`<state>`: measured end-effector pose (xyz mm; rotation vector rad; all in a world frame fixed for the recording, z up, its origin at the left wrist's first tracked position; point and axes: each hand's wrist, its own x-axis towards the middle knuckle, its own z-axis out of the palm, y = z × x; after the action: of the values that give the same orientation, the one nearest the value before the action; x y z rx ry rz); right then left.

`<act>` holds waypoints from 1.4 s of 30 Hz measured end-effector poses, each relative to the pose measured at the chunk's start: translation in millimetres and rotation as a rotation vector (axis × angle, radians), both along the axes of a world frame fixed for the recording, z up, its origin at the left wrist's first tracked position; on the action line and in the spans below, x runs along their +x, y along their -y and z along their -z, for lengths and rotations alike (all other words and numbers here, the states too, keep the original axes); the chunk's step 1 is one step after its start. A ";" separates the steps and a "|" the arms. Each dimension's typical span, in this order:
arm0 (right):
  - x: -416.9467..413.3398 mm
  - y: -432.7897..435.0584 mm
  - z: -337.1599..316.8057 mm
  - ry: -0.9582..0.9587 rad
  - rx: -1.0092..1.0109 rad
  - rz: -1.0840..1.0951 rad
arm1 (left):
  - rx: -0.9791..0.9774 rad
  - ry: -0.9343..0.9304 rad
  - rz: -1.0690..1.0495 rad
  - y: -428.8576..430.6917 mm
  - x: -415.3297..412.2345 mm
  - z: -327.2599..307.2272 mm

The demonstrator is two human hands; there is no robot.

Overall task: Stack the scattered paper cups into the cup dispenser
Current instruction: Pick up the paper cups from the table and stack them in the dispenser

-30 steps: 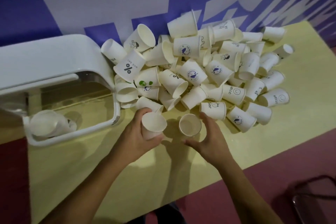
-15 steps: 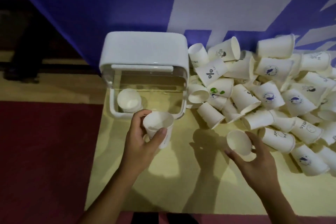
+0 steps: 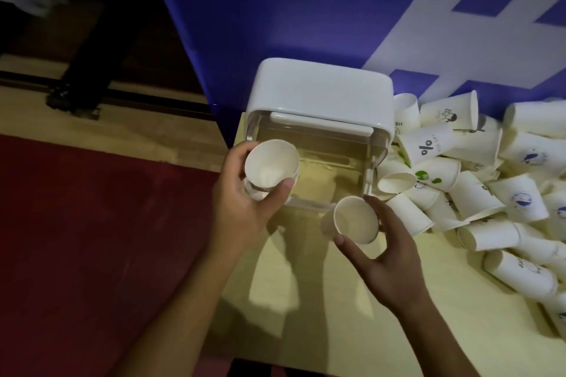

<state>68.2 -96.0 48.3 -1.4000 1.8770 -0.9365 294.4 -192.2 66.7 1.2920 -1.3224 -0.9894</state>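
Two bare hands each grip one white paper cup: the right hand near the front of the white plastic cup dispenser, the left hand now carried over its clear tray. Insertion seems next; beyond, the scattered cup pile waits on the yellow table.

Left hand curls high, fingers and thumb pinched; right hand sits nearer, fingers spread wide around its grip.
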 end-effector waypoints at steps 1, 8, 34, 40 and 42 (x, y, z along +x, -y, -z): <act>2.9 1.0 0.4 0.002 0.006 0.001 | -0.004 0.014 0.004 4.5 -1.4 0.1; 10.5 0.1 3.1 -0.002 0.067 0.040 | 0.030 0.156 0.059 21.6 -0.9 23.6; 31.4 45.0 -21.8 -0.011 -0.098 -0.002 | 0.237 0.289 0.152 36.8 10.8 65.2; 65.6 84.8 -30.8 -0.051 -0.183 -0.081 | 0.171 -0.028 0.050 29.2 19.3 34.5; 75.3 94.1 -26.6 -0.073 -0.170 -0.128 | 0.161 -0.051 0.053 30.7 18.9 26.8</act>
<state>143.6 -190.1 75.0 -1.6545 1.7706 -1.0121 313.3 -222.9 39.9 1.3485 -1.2640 -1.1778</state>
